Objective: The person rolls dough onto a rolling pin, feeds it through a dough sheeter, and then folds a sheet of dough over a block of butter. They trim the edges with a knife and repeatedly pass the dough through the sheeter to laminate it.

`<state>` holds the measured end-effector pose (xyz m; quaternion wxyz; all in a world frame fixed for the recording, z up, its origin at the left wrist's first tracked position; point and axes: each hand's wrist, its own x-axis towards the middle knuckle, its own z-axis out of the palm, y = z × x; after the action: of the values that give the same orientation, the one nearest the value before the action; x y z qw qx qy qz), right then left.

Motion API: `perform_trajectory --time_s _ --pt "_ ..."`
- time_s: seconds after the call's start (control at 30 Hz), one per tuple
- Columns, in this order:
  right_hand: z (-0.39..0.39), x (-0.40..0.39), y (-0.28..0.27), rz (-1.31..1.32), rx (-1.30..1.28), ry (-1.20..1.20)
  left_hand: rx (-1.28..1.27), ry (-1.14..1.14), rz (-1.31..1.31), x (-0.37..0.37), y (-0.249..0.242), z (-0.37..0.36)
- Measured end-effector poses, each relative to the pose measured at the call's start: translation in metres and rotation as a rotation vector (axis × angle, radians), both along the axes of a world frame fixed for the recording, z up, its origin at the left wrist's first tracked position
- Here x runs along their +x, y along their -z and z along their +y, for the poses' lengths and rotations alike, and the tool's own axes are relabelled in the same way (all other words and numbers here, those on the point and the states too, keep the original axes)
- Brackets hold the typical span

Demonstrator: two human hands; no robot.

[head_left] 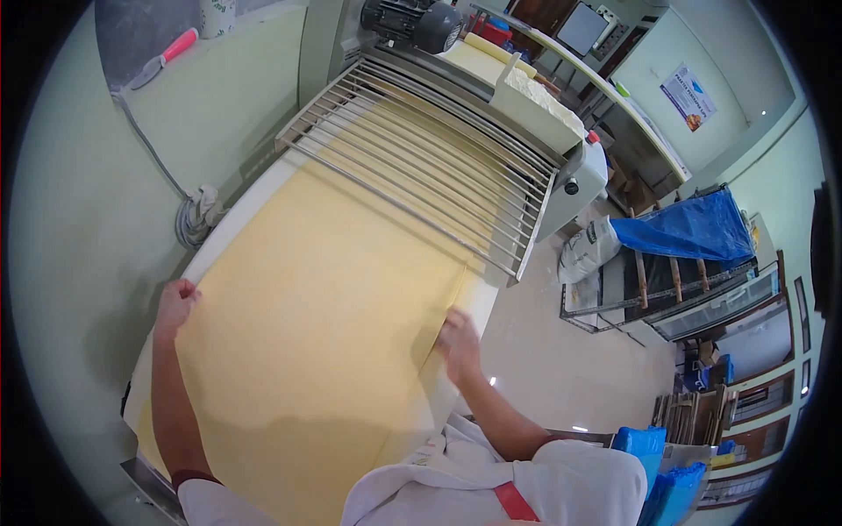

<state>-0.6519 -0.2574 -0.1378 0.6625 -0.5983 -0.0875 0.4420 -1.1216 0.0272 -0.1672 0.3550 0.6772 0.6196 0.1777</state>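
Note:
A wide, thin sheet of yellow dough [307, 324] lies on the pale belt of a sheeting machine and runs on under its metal bar guard [412, 167]. My left hand [178, 307] is at the sheet's left edge, its fingers pinched together on that edge. On the opposite side my right hand [458, 344], slightly blurred, rests at the right edge near a folded or overlapping strip of dough. Its fingers are curled, and what lies between them is too blurred to make out.
Behind the guard sit a motor [412, 22] and a floury tray [539, 101]. A coiled cable [195, 219] hangs at the left wall; a red-handled scraper [167, 58] lies on a ledge. At right stands a rack with a blue cover [693, 230].

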Motion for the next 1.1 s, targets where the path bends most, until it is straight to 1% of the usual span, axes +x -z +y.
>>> perform_trajectory --time_s 0.07,0.1,0.13,0.17,0.23,0.27,0.3,0.33,0.37,0.43,0.47,0.5,0.57,0.67,0.7,0.77,0.87,0.9,0.97,1.03,1.07,1.1 --pt "-0.04 -0.037 0.015 -0.038 -0.21 -0.303 -0.147 -0.025 -0.42 0.009 -0.016 -0.001" --pt "-0.056 -0.053 0.018 -0.198 -0.306 -0.591 -0.243 0.043 -0.364 -0.002 -0.019 -0.006" --pt "-0.058 -0.069 0.011 -0.331 -0.291 -0.773 -0.337 0.112 -0.305 -0.018 -0.021 -0.012" --pt "-0.055 -0.065 0.011 -0.346 -0.223 -0.802 -0.425 0.184 -0.244 -0.029 -0.025 -0.017" --pt "-0.033 -0.039 0.001 -0.385 -0.085 -0.847 -0.356 0.092 -0.275 -0.033 -0.036 -0.021" --pt "-0.022 -0.025 -0.025 -0.247 -0.194 -0.693 -0.321 0.042 -0.293 -0.034 -0.039 -0.022" --pt "-0.018 -0.014 -0.037 -0.302 -0.162 -0.574 -0.249 0.053 -0.324 -0.039 -0.02 -0.011" --pt "-0.023 -0.004 -0.025 -0.078 -0.093 -0.485 -0.178 0.059 -0.351 -0.048 0.012 0.008" --pt "-0.025 -0.009 -0.009 -0.114 -0.102 -0.38 -0.102 0.062 -0.379 -0.057 0.028 0.016" --pt "-0.042 -0.031 0.022 -0.188 -0.123 -0.158 -0.231 0.064 -0.383 -0.07 0.028 -0.002" --pt "-0.057 -0.043 0.026 -0.172 -0.162 -0.272 -0.288 0.065 -0.391 -0.074 0.028 -0.01" --pt "-0.066 -0.056 0.033 -0.389 -0.237 -0.465 -0.337 0.097 -0.308 -0.078 0.015 -0.024" --pt "-0.066 -0.079 0.018 -0.613 -0.114 -0.934 -0.435 0.175 -0.13 -0.077 -0.028 -0.053" --pt "-0.036 -0.039 -0.014 -0.333 -0.156 -0.734 -0.239 -0.083 -0.332 -0.046 -0.059 -0.05" --pt "-0.031 -0.022 -0.017 -0.246 -0.101 -0.573 -0.225 -0.047 -0.304 -0.049 -0.048 -0.041" --pt "-0.031 -0.016 0.004 -0.29 -0.21 -0.298 -0.201 0.027 -0.246 -0.062 -0.009 -0.012" --pt "-0.057 -0.05 0.021 -0.436 -0.151 -0.285 -0.201 0.033 -0.207 -0.094 0.027 -0.026" --pt "-0.061 -0.063 0.005 -0.522 -0.37 -0.524 -0.277 0.086 -0.196 -0.084 0.009 -0.033" --pt "-0.058 -0.068 -0.01 -0.47 -0.285 -1.021 -0.436 0.182 -0.166 -0.077 -0.031 -0.051" --pt "-0.045 -0.039 -0.005 -0.523 -0.091 -0.784 -0.212 0.092 -0.256 -0.083 -0.012 -0.023" --pt "-0.037 -0.024 -0.012 -0.377 -0.133 -0.591 -0.183 -0.025 -0.354 -0.05 -0.038 -0.029" --pt "-0.034 -0.017 -0.014 -0.224 -0.198 -0.424 -0.01 0.007 -0.293 -0.075 0.015 -0.006"
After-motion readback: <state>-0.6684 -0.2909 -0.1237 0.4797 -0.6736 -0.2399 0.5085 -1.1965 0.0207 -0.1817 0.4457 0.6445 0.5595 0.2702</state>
